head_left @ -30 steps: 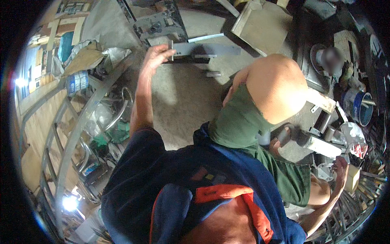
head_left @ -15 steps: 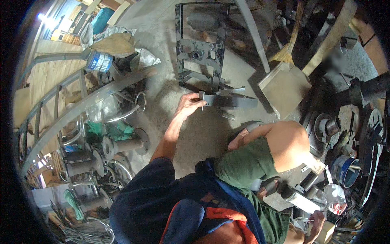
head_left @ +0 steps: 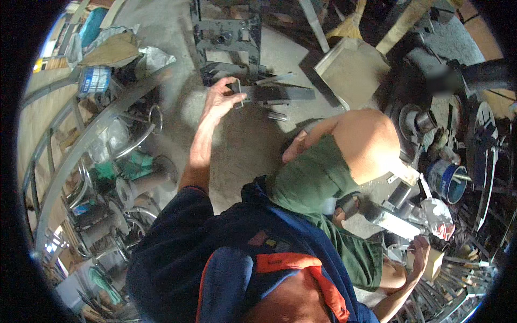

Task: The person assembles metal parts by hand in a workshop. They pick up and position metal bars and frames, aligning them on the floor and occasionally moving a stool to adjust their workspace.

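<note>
My left hand (head_left: 219, 101) pinches the near end of a dark steel channel (head_left: 285, 93). Its bright, C-shaped cut end shows between thumb and fingers, and its body points right, low over the floor. Just beyond it lies a dark steel frame (head_left: 226, 35) with crossbars and a round hub. A short bright metal piece (head_left: 277, 116) rests on the floor beside the channel. Out to the right, my right hand (head_left: 420, 254) is closed with its fingers curled, beside a white cylinder (head_left: 397, 223) and a small tan box (head_left: 432, 265). What those fingers hold, if anything, is hidden.
A dustpan (head_left: 353, 70) and a broom (head_left: 349, 27) lie ahead to the right. Curved metal railing (head_left: 102, 142) and flanged spools (head_left: 145, 185) crowd the left. On the right are a blue bucket (head_left: 447, 180), a white-and-red can (head_left: 438, 218) and scrap steel.
The view has shifted, so the surroundings sit higher and further left. My left hand still grips the channel, whose end is now turned to show its C shape. My right hand stays low on the right.
</note>
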